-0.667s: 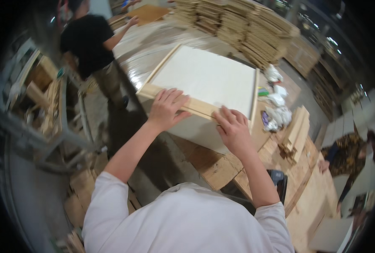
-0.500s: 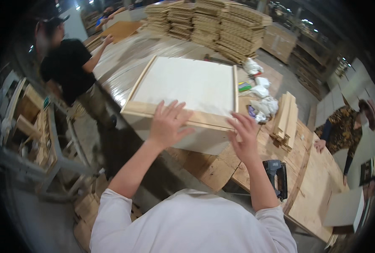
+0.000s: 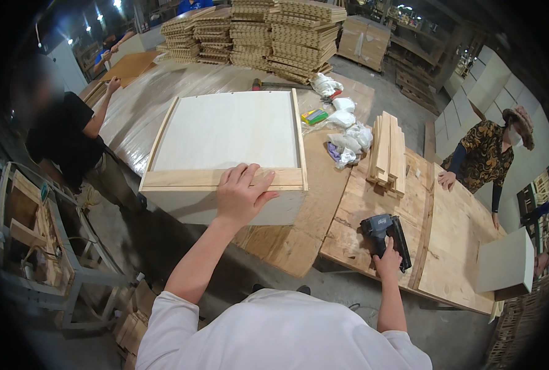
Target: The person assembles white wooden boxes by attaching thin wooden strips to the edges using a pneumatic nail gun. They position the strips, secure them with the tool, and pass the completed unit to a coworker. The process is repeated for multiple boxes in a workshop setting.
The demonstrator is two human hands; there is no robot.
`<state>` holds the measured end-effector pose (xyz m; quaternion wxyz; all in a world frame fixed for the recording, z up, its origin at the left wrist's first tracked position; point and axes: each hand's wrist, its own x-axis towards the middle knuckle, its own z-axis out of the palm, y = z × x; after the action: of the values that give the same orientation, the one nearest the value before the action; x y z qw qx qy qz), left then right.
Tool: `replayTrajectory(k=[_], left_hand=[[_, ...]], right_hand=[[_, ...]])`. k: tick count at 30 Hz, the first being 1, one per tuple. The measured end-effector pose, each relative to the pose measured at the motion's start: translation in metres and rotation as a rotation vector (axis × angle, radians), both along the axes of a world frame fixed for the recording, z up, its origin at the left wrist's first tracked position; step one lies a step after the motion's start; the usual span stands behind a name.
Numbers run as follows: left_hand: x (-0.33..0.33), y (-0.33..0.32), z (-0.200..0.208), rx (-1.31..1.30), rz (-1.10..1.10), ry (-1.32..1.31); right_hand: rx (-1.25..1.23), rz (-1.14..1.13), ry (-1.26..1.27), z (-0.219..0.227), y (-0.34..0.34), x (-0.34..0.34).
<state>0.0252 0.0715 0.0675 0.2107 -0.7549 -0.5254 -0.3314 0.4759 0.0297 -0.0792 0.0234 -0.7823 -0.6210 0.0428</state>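
Observation:
In front of me a white box-shaped cabinet (image 3: pixel 228 132) with pale wooden edging lies on the worktable. My left hand (image 3: pixel 240 192) rests on the wooden strip (image 3: pixel 182 179) along its near edge, fingers laid over the strip and thumb apart. To the right, my right hand (image 3: pixel 388 260) is closed round the handle of a dark nail gun (image 3: pixel 378 226). The nail gun is on a plywood top, and part of its grip is hidden by my fingers.
Wood strips (image 3: pixel 388 154) lie behind the nail gun. White plastic bags (image 3: pixel 347 139) and a green-and-yellow packet (image 3: pixel 314 116) sit beside the cabinet. Stacked slatted panels (image 3: pixel 268 37) stand at the back. One person (image 3: pixel 71 135) is at left, another (image 3: pixel 484 154) at right.
My right hand has left the cabinet's near right corner, moved right and down, and taken hold of the nail gun. My left hand stays on the wooden strip. The whole view has shifted.

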Motion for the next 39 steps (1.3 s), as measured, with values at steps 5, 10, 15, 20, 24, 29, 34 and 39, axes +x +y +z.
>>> replayTrajectory(k=[5, 10, 15, 20, 24, 29, 34, 39], left_hand=[[0.009, -0.003, 0.007, -0.048, 0.041, -0.004], [0.019, -0.006, 0.004, -0.100, 0.095, -0.027], [0.030, -0.017, 0.006, -0.105, 0.165, 0.149], [0.034, -0.011, 0.009, -0.175, 0.143, 0.124], [0.037, -0.009, 0.015, -0.189, 0.120, 0.103], [0.037, -0.011, 0.016, -0.183, 0.127, 0.118], [0.041, -0.007, 0.016, -0.199, 0.126, 0.109], [0.043, -0.007, 0.015, -0.213, 0.133, 0.108]], right_hand=[[-0.029, 0.096, 0.020, -0.004, 0.026, 0.005], [-0.022, 0.093, 0.646, 0.053, 0.041, 0.048], [-0.034, 0.240, 1.588, 0.121, 0.044, 0.034], [-0.278, 0.493, 1.882, 0.119, 0.071, -0.015], [-0.525, 0.564, 2.164, 0.096, 0.088, -0.071], [-0.741, 0.640, 2.295, 0.082, 0.101, -0.103], [-0.806, 0.624, 2.291, 0.069, 0.105, -0.109], [-0.836, 0.653, 2.273, 0.070, 0.113, -0.109]])
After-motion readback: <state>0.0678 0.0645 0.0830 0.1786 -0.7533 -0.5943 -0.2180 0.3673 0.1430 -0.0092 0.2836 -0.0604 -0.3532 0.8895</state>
